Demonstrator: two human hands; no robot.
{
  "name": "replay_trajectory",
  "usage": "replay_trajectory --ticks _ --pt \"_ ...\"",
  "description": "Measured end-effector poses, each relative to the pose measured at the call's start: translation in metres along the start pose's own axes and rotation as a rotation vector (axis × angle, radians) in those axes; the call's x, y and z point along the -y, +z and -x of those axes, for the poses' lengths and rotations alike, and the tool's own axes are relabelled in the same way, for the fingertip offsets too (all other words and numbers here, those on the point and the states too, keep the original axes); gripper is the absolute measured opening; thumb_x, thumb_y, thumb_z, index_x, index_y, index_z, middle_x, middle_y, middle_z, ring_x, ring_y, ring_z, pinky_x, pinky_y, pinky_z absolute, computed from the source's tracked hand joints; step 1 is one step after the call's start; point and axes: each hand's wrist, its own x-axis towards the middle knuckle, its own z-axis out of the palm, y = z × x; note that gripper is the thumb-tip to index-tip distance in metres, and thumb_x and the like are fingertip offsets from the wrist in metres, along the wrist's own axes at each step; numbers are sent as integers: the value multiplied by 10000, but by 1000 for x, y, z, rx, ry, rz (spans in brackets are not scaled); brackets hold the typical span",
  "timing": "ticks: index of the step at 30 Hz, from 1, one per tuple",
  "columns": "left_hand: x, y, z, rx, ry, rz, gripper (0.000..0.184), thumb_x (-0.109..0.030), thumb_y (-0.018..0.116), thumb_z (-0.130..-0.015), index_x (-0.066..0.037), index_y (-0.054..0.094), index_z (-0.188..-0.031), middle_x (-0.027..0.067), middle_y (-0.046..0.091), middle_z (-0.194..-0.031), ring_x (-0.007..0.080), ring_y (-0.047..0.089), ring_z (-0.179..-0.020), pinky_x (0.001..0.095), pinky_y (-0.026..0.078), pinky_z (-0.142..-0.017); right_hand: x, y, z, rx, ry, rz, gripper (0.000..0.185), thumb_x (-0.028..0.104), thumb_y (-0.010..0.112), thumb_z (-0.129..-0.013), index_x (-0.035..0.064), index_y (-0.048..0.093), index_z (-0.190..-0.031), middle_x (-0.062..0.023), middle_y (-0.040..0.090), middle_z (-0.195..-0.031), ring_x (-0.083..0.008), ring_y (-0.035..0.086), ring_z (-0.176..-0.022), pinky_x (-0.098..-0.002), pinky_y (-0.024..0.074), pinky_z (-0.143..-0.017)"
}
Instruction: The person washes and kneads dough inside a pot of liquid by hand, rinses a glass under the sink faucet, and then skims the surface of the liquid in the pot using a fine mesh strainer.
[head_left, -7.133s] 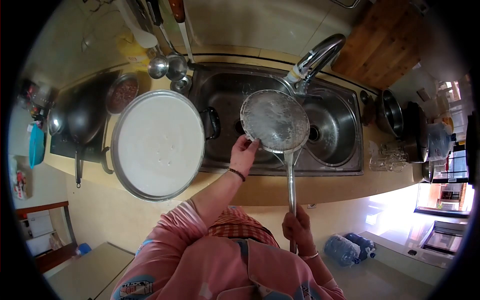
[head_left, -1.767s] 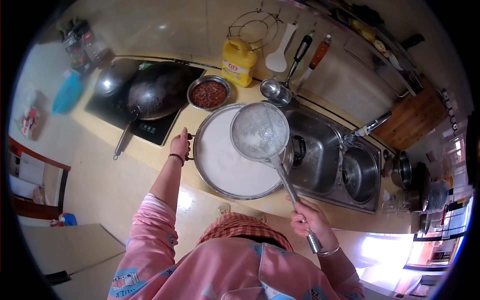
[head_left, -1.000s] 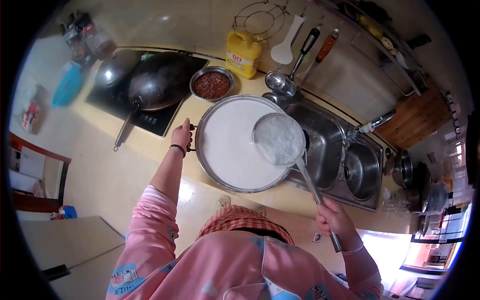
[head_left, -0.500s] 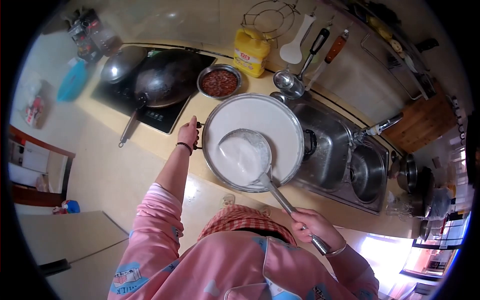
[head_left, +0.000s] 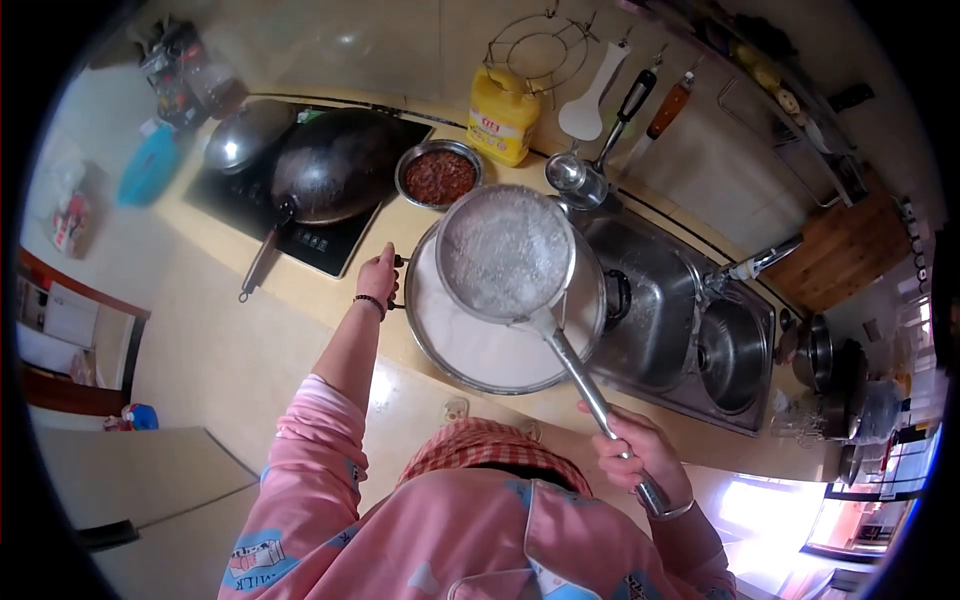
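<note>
My left hand (head_left: 376,277) is closed around the black side handle of a large metal pot (head_left: 428,354) on the counter. Whitish liquid (head_left: 490,352) fills much of that pot. In my right hand (head_left: 645,455) is the long metal handle of a round mesh strainer (head_left: 508,250). The strainer's bowl is over the far half of the pot, and its mesh looks wet and bubbly. It hides part of the liquid and the pot's far rim.
Behind the pot are a bowl of reddish-brown food (head_left: 440,177) and a yellow jug (head_left: 503,115). A dark wok (head_left: 335,165) covers part of the cooktop (head_left: 315,243) at left. To the right lies a double sink (head_left: 650,300). Utensils (head_left: 630,105) hang on the wall.
The strainer has risen out of the white liquid and moved toward the pot's far side, its bowl now drained of most liquid. My left hand stays on the pot handle.
</note>
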Motion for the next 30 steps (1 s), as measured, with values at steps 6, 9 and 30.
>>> replay_trajectory --ticks 6,9,30 --pt "0 0 1 -5 -17 12 419 -448 441 -842 -54 558 -758 -15 393 -515 98 347 -387 248 272 -357 -3 1 -5 -78 -162 92 327 172 341 -933 100 385 -1249 27 330 -625 -31 293 -394 -170 278 -329" --pt "-1 1 3 -22 -17 23 418 -449 441 -842 -56 558 -758 -17 398 -523 96 349 -390 247 272 -357 0 1 4 -149 -220 76 329 164 349 -932 97 382 -1252 20 345 -628 -33 306 -402 -172 289 -337" --pt "2 1 0 -5 -7 33 408 -443 456 -833 -53 555 -771 -8 418 -540 100 363 -395 248 276 -353 15 41 -61 -422 -225 374 194 215 494 -864 56 459 -759 7 416 -582 -47 367 -419 -191 283 -339"
